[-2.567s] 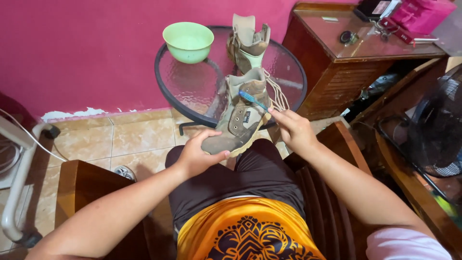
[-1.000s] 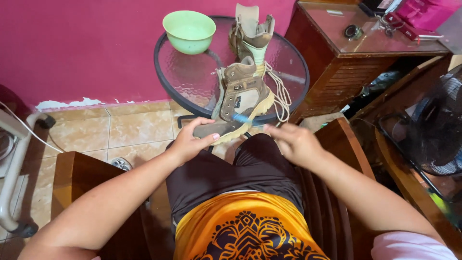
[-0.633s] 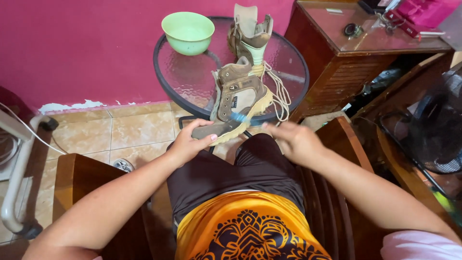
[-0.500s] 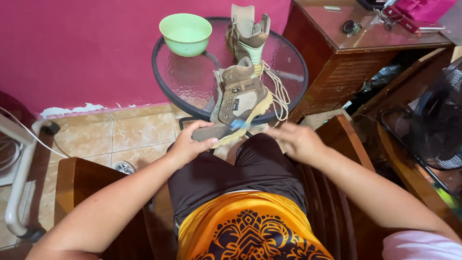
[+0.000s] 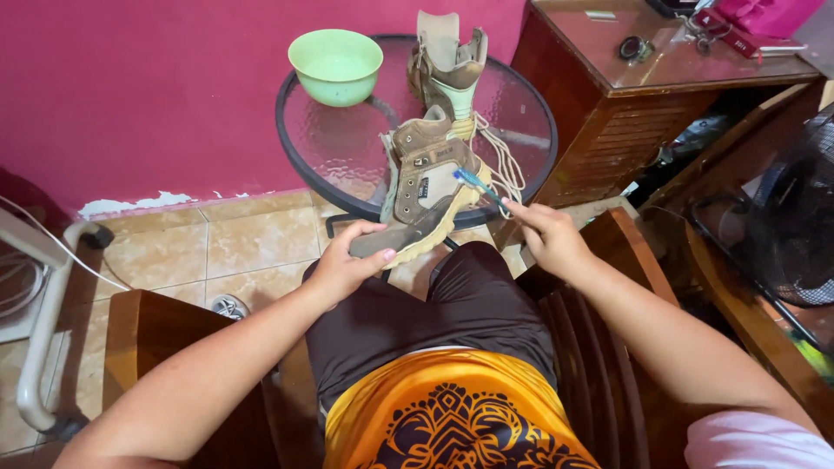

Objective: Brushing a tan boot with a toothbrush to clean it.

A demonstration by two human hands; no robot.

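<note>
Plainly, seated person: sits in a wooden chair (image 5: pixel 165 347) facing a pink wall, knees drawn up to a small round glass table (image 5: pixel 347 156), so the work sits within easy reach of both arms.
Left hand (image 5: pixel 343 265): fingers curled under and around the toe of a tan boot (image 5: pixel 426 187), gripping the sole edge; it props the boot tilted, heel end resting toward the table rim, so the side faces the other hand.
Right hand (image 5: pixel 547 234): fingers pinched together on the handle of a blue toothbrush (image 5: pixel 473 184), whose head meets the boot's side near the sole seam, the angle suiting a scrub along that edge.
Boot position: between the person's knees and the table, partly over the glass, toe toward the lap.
Laces: a loose cream lace (image 5: pixel 499 165) lies spilled on the glass beside the boot, out of the eyelets, which leaves the upper open.
Second boot (image 5: pixel 447 65): stands upright farther back on the table, tongue pulled forward, apart from the one in hand.
Green bowl (image 5: pixel 335 62): sits at the table's far left, near enough to reach; its contents I cannot make out.
Wooden cabinet (image 5: pixel 660 95): stands to the right, holding small odds and ends.
</note>
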